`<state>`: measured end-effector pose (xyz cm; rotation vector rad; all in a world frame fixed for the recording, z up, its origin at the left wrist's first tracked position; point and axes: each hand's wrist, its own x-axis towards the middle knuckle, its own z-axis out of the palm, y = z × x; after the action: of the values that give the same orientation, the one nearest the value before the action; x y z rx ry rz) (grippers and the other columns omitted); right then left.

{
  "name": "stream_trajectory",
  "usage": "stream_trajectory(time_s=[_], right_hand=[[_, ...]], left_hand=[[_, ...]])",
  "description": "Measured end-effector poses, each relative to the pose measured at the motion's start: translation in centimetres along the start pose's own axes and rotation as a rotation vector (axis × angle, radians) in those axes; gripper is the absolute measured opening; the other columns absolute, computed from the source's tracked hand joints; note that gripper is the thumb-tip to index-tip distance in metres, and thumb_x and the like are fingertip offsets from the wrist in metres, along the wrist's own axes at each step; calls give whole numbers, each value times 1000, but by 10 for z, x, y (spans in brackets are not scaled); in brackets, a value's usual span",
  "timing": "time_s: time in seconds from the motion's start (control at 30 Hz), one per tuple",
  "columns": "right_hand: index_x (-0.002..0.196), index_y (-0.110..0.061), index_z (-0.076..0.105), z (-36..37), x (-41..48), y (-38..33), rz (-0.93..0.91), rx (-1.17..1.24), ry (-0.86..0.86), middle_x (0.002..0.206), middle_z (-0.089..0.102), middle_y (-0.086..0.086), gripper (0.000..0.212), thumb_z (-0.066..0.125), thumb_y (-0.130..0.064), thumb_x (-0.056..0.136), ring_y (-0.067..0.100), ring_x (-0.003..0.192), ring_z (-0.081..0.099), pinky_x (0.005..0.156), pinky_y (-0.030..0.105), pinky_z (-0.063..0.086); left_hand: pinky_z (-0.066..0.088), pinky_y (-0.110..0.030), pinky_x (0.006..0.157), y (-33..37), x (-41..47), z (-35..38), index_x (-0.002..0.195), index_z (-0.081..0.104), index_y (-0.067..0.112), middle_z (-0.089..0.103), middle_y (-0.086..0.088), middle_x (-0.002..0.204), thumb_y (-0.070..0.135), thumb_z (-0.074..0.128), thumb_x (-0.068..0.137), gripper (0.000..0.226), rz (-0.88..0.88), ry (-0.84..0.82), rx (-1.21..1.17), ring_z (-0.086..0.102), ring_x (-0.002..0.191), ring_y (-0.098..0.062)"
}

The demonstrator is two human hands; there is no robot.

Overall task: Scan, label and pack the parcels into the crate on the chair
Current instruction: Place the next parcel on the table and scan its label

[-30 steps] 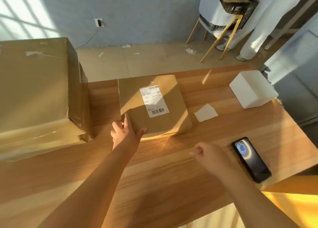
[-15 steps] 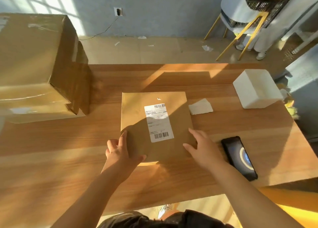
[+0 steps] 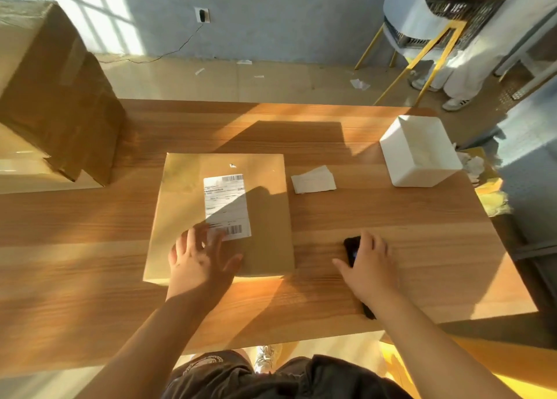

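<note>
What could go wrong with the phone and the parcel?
The phone under the right hand lies near the front edge of the table; a fumbled pickup might drop it. The left hand and its shadow cover part of the label on the parcel, so a scan might fail.

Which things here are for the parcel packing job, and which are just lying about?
For the job: flat parcel, shipping label, phone, paper slips, crate, chair.
Lying about: white box, big cardboard boxes, floor scraps, wall socket.

Open tabletop (image 3: 75, 248) lies left of the parcel (image 3: 180, 193); cartons (image 3: 54, 97) block far left, white box (image 3: 422, 157) far right.
</note>
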<state>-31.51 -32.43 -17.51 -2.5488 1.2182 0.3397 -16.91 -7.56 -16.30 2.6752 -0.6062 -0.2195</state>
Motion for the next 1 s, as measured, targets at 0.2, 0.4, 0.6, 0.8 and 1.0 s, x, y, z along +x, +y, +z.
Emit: stream_trajectory(time_s=[0.2,0.4,0.6,0.8,1.0], right_hand=[[149,-11,-10,23,5,41,165,-67,-128,150,16,15,131,64,-77,63,35,134,25,106,48,36],[146,-8,12,32,9,49,188,-12,-79,141,32,12,125,76,-68,58,30,123,42,98,42,44],[129,-7,34,16,14,35,243,239,-90,127,37,11,99,89,-44,55,26,104,47,82,41,50],[118,-24,39,-24,7,-11,0,486,-67,117,49,1,84,92,-34,53,17,95,51,68,31,48],[134,-28,27,-66,-18,-58,-257,212,-119,117,48,-7,98,85,-43,57,15,93,53,74,36,53]], left_hand=[[30,-53,99,20,-5,13,119,57,11,46,-17,129,44,59,84,49,-72,69,40,37,117,-38],[30,-52,101,23,-8,13,122,56,10,45,-17,130,38,65,82,50,-83,68,21,37,118,-39],[32,-48,104,12,-7,3,127,57,15,45,-11,134,34,71,79,54,-52,14,-85,35,123,-33],[41,-53,95,-10,-11,-12,115,66,13,57,-11,125,23,79,73,45,-49,75,-129,47,113,-39],[41,-51,97,-41,-11,-25,119,63,6,57,-13,127,24,79,73,52,-60,65,-69,49,114,-39]])
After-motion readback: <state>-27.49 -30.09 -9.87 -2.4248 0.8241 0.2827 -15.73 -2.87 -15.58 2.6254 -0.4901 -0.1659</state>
